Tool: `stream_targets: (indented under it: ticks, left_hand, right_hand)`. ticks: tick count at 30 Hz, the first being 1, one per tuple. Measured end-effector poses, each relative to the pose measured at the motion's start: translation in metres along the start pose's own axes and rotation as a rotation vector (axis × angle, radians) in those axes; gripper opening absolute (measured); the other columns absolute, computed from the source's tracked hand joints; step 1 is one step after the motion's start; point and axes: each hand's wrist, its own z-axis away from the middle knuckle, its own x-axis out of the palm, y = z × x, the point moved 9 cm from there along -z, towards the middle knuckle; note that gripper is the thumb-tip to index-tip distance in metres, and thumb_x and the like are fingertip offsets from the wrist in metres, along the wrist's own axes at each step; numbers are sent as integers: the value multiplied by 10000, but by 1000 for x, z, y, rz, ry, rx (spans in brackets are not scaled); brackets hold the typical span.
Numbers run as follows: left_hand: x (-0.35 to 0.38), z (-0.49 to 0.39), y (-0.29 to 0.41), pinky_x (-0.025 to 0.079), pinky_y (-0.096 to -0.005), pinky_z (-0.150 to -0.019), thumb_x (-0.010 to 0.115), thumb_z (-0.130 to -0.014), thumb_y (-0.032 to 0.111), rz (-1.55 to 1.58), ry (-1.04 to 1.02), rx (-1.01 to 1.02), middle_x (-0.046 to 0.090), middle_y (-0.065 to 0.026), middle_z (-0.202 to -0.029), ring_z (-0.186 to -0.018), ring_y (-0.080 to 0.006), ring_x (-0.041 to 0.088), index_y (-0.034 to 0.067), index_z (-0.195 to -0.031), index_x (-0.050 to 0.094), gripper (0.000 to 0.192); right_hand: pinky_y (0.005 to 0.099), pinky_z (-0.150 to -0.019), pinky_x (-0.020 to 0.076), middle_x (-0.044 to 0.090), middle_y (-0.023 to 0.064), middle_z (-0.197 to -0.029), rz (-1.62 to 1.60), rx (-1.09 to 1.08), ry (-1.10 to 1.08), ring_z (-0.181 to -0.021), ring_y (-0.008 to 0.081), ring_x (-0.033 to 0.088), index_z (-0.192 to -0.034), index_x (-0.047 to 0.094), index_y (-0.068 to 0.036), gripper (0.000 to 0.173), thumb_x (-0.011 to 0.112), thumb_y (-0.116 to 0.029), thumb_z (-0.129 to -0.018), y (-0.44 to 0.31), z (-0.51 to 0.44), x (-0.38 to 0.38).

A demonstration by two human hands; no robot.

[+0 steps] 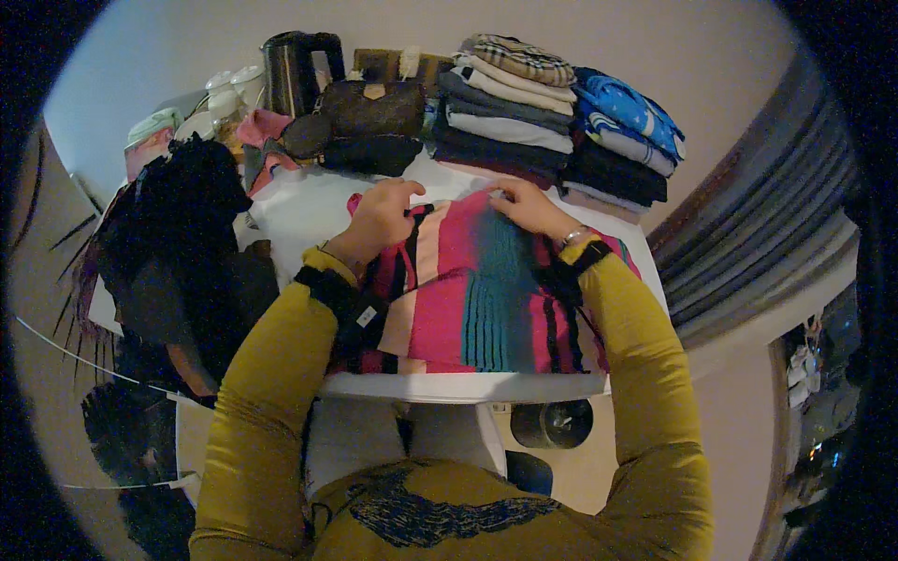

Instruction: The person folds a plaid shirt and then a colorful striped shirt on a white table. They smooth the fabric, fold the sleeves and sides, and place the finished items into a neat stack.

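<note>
A striped garment (449,308) in pink, teal, black and peach lies spread on the white table (302,231) in front of me, reaching its near edge. My left hand (386,217) is at the garment's far left part, its fingers curled on a black strip of the cloth. Across from it, my right hand (523,203) pinches the far edge near the pink and teal stripes. Ribbed pleats run down the teal part. Both wrists bear black bands, and a bracelet circles the right one.
Folded clothes stand in one stack (508,119) at the back and another (621,140) to its right. A brown handbag (372,109), an electric kettle (291,73) and pink cloth (263,130) are at the back left. Dark clothing (168,259) is heaped at the left.
</note>
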Motion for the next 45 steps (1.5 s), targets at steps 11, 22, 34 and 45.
stream_targets:
  ticks: [11, 22, 34, 45]
  left_hand:
    - [6, -4, 1, 486, -480, -703, 635, -668, 43, -14, -197, -100, 644, -171, -766, -796, -395, 625, 37, -774, 637, 106]
    - [-2, -5, 3, 468, -450, -736, 654, -682, 21, 24, -69, -72, 620, -133, -868, -892, -362, 588, 59, -780, 596, 120]
    - [8, 9, -11, 437, -467, -994, 738, -718, 218, -186, -98, -118, 563, -179, -1285, -1212, -400, 497, 100, -1403, 455, 750]
    - [27, 16, -39, 396, -556, -955, 706, -745, 189, -109, -183, -256, 572, -157, -1259, -1218, -368, 503, 135, -1391, 463, 692]
  right_hand:
    - [289, -523, 503, 683, 54, -752, -146, 297, -510, -599, 126, 642, -1253, 643, -110, 374, 689, -210, -896, -35, 52, 21]
    - [418, -721, 536, 705, 215, -843, 199, 101, -94, -760, 335, 689, -990, 724, -28, 252, 628, -240, -894, -29, 23, -12]
    - [376, -724, 535, 698, 194, -903, 159, -12, 629, -819, 338, 692, -1098, 642, -41, 196, 601, -159, -947, -40, 24, -82]
    - [592, -1108, 260, 586, 123, -1241, 940, -182, 272, -1209, 394, 489, -1495, 409, -239, 747, 582, 10, -813, -36, 31, -62]
